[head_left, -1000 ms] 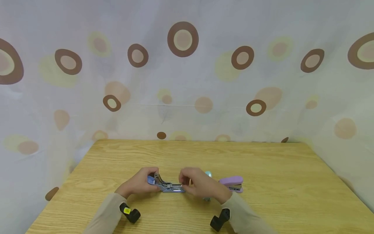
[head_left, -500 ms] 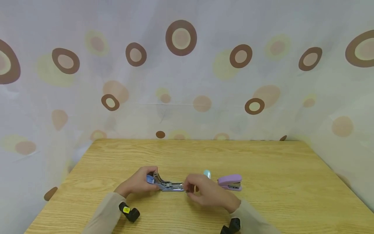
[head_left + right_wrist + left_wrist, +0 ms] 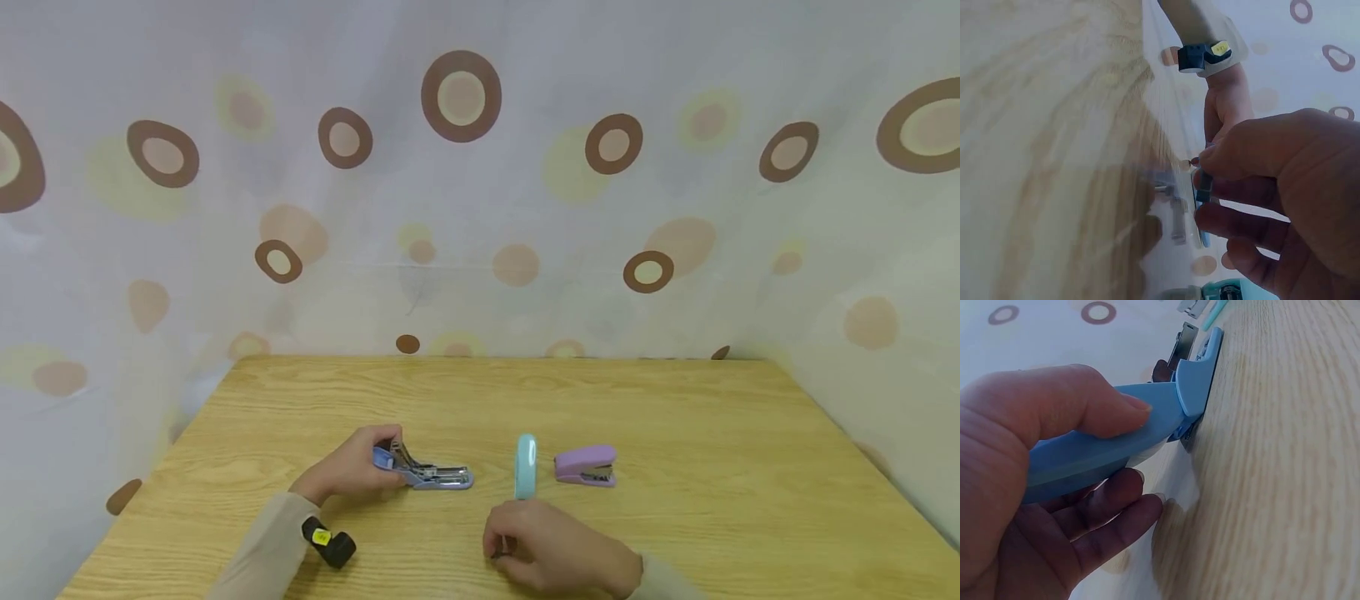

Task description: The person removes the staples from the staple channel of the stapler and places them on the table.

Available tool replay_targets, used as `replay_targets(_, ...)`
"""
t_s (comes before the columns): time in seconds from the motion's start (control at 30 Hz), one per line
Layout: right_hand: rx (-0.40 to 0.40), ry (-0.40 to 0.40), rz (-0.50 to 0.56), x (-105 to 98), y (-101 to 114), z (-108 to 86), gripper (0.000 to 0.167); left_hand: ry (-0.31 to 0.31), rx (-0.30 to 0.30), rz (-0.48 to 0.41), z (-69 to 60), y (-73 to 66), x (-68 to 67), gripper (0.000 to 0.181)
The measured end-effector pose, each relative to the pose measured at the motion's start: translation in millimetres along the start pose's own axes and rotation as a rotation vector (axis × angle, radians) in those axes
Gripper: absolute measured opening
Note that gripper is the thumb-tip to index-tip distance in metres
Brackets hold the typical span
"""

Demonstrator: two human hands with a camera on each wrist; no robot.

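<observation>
A blue stapler (image 3: 442, 482) lies folded far back, its metal staple channel exposed. My left hand (image 3: 351, 467) grips its top arm, thumb along the blue shell (image 3: 1157, 403) in the left wrist view. My right hand (image 3: 558, 546) is near the table's front, apart from that stapler. Between its thumb and index finger it pinches a small dark strip (image 3: 1204, 186), which looks like a short strip of staples. In the head view the fingers mostly hide this strip. Just beyond the right hand lies a teal stapler (image 3: 527, 467), its near end beside the knuckles.
A purple stapler (image 3: 587, 465) rests on the wooden table (image 3: 712, 500), to the right of the teal one. Behind the table hangs a pale curtain (image 3: 517, 208) with brown ring patterns, which also runs along both sides.
My right hand has drawn away from the blue stapler's channel, toward the table's front and slightly right, uncovering the teal stapler. The left hand still holds the blue stapler in place.
</observation>
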State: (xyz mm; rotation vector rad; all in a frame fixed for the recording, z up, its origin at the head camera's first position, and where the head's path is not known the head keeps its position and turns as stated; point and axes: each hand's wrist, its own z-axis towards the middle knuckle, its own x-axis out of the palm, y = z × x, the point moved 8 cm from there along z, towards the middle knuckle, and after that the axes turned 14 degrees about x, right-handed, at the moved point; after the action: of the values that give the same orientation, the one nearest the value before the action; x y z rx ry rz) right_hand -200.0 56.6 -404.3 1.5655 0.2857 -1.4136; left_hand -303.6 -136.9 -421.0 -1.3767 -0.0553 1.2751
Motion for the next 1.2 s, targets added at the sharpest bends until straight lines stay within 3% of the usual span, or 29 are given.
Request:
replay_targets(0.1, 0.033, 0.031, -0.004, 3.3, 1.5, -2.1, 0.011, -0.009, 0.001, 0.004, -1.1, 0.6, -0.3, 0.024)
replay_targets(0.33, 0.145, 0.193, 0.05, 11.4, -0.9, -5.9, 0.006, 0.003, 0.04, 0.0, 1.3, -4.7, 2.4, 0.025)
replay_targets(0.57, 0.106, 0.161, 0.023, 11.8, -1.1, -7.1, 0.008, 0.018, 0.023, 0.01, 3.8, -3.0, 4.1, 0.023)
replay_targets(0.87, 0.093, 0.164, 0.037, 16.1, 0.2, -6.3, 0.009, 0.008, 0.006, 0.025, -3.3, -1.8, 2.3, 0.027)
replay_targets(1.0, 0.078, 0.096, 0.107, 11.8, -1.5, -7.2, 0.007, 0.003, 0.029, 0.028, -4.2, -1.3, 2.2, 0.034)
replay_targets(1.2, -0.021, -0.18, 0.097, -15.6, -10.1, -7.8, 0.011, -0.06, 0.087, 0.075, -1.1, -6.6, -10.6, 0.042)
